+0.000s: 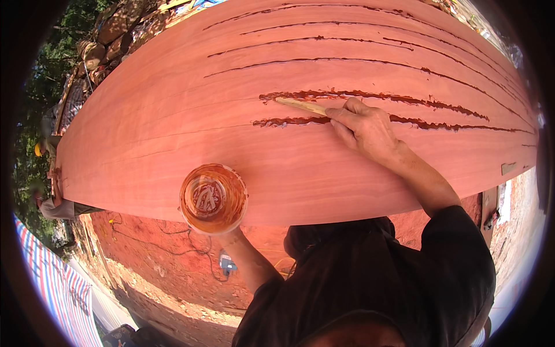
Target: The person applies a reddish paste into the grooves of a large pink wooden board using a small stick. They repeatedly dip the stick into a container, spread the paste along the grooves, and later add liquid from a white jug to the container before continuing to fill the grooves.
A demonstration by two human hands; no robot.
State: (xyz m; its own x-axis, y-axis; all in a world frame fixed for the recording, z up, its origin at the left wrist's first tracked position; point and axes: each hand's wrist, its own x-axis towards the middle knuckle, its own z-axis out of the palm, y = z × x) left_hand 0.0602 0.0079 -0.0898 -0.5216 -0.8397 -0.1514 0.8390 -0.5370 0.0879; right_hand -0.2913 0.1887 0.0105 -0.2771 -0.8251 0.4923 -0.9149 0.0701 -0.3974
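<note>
A broad, reddish wooden panel (173,115) fills the view before me, marked with long cracks or seams, several lined with dark red-brown paste. My right hand (367,130) pinches a flat pale wooden stick (300,105), its tip touching the left part of a thick paste line (404,99). Just below, a second thick paste line (439,125) passes behind the fingers. Near the panel's front edge, a clear tub (214,199) smeared inside with the same paste is held up by my left hand (229,236). Most of that hand's fingers are hidden under the tub.
At the far left, two people (55,202) stand by the panel's end. Below lies red ground with a dark cable (156,246) and a small grey-blue object (227,263). Stacked logs (110,40) lie behind at upper left; a striped tarp (55,272) hangs at lower left.
</note>
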